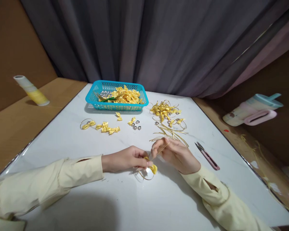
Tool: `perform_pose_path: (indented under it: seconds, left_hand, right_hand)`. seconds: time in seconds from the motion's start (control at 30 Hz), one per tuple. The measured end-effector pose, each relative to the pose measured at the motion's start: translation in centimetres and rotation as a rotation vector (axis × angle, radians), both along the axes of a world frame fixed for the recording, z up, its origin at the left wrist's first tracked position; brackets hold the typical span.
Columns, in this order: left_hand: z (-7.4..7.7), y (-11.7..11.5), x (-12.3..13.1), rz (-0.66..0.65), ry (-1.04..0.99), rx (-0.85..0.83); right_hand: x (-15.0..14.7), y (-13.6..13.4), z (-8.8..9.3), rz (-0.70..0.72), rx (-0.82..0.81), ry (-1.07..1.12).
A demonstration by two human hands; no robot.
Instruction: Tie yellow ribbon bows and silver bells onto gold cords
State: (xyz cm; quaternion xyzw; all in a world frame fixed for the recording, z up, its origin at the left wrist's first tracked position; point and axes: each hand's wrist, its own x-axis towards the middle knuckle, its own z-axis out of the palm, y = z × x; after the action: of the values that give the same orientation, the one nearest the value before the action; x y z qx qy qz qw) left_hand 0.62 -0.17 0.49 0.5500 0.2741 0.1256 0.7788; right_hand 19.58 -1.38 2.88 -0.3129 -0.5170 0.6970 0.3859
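Note:
My left hand rests on the white table and pinches a small yellow ribbon bow with a loop of thin gold cord under it. Close on its right, my right hand pinches the free end of the gold cord, which runs down to the bow. Both hands have closed fingers and nearly touch. Pale yellow sleeves cover both arms.
A teal basket of yellow bows stands at the back. Loose bows, silver beads, finished bows with cords, cut gold cords, pink snips, a thread spool and a pink jug lie around.

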Motion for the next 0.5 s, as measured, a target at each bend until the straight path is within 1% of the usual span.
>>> perform_pose_path:
  seconds: [0.1, 0.17, 0.3, 0.5]
  left_hand:
    - [0.12, -0.13, 0.0, -0.007, -0.002, -0.01]
    - [0.28, -0.19, -0.06, -0.047, 0.016, 0.02]
    - [0.55, -0.25, -0.21, -0.119, 0.034, 0.099]
    - [0.73, -0.46, -0.2, -0.116, 0.014, 0.105]
  right_hand:
    - [-0.84, -0.34, -0.52, -0.011, -0.138, 0.203]
    - [-1.16, -0.47, -0.59, 0.018, -0.214, 0.291]
    - [-1.17, -0.54, -0.36, 0.079, -0.313, 0.312]
    - [-0.88, -0.63, -0.1, 0.064, -0.326, 0.293]
